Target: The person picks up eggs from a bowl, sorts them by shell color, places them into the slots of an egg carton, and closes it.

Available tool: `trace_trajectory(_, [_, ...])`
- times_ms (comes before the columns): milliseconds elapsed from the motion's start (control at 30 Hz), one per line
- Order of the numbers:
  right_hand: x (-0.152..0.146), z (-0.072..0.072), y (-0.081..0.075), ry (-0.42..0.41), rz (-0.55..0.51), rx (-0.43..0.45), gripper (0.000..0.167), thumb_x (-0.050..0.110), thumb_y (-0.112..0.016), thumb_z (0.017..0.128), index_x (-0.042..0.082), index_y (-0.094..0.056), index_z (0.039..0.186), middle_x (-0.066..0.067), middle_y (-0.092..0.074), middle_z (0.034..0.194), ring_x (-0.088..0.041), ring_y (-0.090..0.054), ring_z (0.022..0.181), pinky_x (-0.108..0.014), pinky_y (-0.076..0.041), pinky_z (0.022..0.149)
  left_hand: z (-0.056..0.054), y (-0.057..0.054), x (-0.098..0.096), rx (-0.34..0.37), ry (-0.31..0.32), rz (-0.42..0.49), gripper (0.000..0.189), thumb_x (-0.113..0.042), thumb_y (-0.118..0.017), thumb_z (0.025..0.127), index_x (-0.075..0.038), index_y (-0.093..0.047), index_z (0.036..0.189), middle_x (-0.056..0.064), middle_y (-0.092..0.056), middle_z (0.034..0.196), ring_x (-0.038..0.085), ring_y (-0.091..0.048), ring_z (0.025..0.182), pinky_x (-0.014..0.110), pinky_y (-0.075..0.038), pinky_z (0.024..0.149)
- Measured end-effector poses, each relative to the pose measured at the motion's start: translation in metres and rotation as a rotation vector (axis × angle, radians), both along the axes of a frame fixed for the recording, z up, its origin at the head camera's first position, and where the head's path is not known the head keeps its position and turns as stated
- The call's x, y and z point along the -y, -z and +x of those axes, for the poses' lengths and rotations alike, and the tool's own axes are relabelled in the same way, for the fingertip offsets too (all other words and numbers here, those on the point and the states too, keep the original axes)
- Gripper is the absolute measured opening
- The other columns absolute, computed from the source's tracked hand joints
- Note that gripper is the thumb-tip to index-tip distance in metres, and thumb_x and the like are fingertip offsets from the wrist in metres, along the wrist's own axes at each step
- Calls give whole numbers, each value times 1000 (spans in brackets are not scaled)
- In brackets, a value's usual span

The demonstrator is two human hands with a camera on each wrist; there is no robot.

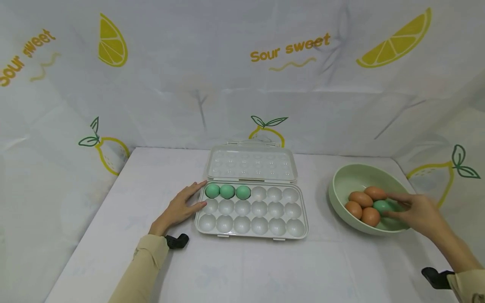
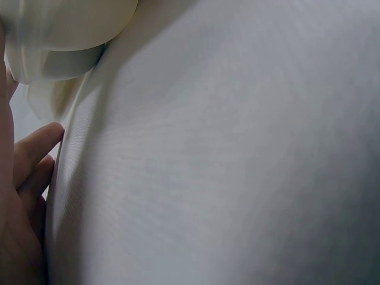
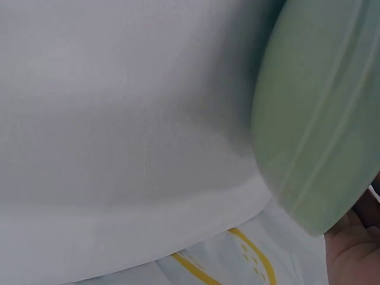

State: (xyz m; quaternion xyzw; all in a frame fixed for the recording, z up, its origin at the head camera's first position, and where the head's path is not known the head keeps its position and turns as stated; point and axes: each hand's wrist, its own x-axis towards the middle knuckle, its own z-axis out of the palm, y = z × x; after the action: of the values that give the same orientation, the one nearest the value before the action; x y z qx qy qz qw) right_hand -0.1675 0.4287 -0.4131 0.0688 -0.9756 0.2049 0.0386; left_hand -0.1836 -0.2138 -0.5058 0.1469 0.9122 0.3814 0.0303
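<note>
A pale egg tray (image 1: 251, 210) lies with its lid raised behind it, and three green eggs (image 1: 227, 191) fill the left cups of its back row. My left hand (image 1: 182, 208) rests at the tray's left edge, fingers and thumb spread and fairly straight. On the right, my right hand (image 1: 418, 212) reaches over the rim of a light green bowl (image 1: 341, 181). Its thumb and fingers are around a green egg (image 1: 382, 207) inside. Several brown eggs (image 1: 360, 198) lie beside that egg. In the right wrist view the bowl's wall hides the fingertips.
The tray's clear lid (image 1: 251, 164) leans back near the cloth backdrop (image 1: 182, 84) with lemon prints. White cloth covers the table (image 1: 235, 269). A black wrist strap mount (image 1: 178, 241) sits on the left wrist, another (image 1: 435, 277) on the right.
</note>
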Motion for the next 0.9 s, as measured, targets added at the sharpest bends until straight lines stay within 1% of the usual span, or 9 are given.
trace_trajectory(33, [0,-1,0,-10,9,8,59,21,-95,69,-6,-74,116,-38,-70,109,10,-58,82,-7,-36,61,0,0,0,1,1,1,70,-35,-71,96,-24,-40,158,15,-39,164,44,-29,155,67,-20,126])
trace_trajectory(100, [-1,-3,2,-30,29,10,58,18,-95,67,-6,-74,114,-37,-71,105,12,-56,81,-10,-38,60,0,0,0,5,-1,4,70,-35,-71,96,-24,-40,158,15,-39,164,43,-29,155,67,-20,127])
trace_trajectory(200, [0,-6,4,-52,61,8,56,13,-95,65,-8,-74,112,-35,-72,100,-23,-68,79,-16,-41,59,0,-1,0,11,-5,5,71,-35,-71,96,-24,-40,158,14,-39,164,43,-29,155,66,-19,127])
trace_trajectory(267, [1,-8,6,-64,92,-2,53,9,-94,64,-11,-74,108,-36,-72,95,-36,-68,79,-18,-42,58,0,0,0,12,-8,5,71,-35,-71,96,-24,-40,158,14,-39,164,42,-29,155,66,-20,127])
trace_trajectory(400, [2,-12,10,-79,126,-10,52,5,-93,62,-15,-72,105,-36,-71,93,-39,-67,75,-24,-46,58,0,0,0,12,-7,14,70,-34,-71,96,-24,-41,158,14,-40,164,42,-29,155,66,-20,127])
trace_trajectory(533, [4,-13,12,-90,156,-21,49,1,-91,61,-18,-70,102,-37,-70,92,-49,-67,77,-41,-53,61,0,0,0,9,-3,18,70,-33,-72,96,-22,-41,158,15,-40,163,43,-29,155,65,-20,127])
trace_trajectory(633, [6,-13,13,-81,157,-17,47,0,-89,62,-18,-70,101,-37,-70,91,-53,-66,78,-57,-54,65,0,0,0,7,-2,16,70,-33,-72,96,-22,-41,158,15,-40,163,43,-29,155,65,-20,127])
trace_trajectory(767, [8,-12,15,-47,147,-17,46,2,-89,65,-16,-71,103,-38,-70,93,-59,-64,83,-65,-52,69,0,0,1,7,-3,24,70,-33,-72,95,-22,-42,158,16,-40,163,43,-29,155,66,-20,127])
trace_trajectory(900, [9,-11,17,-34,148,-32,44,3,-87,68,-15,-71,105,-40,-69,97,-64,-62,86,-67,-51,70,0,0,1,4,-2,25,70,-32,-72,95,-22,-42,158,16,-41,163,43,-29,155,65,-20,127])
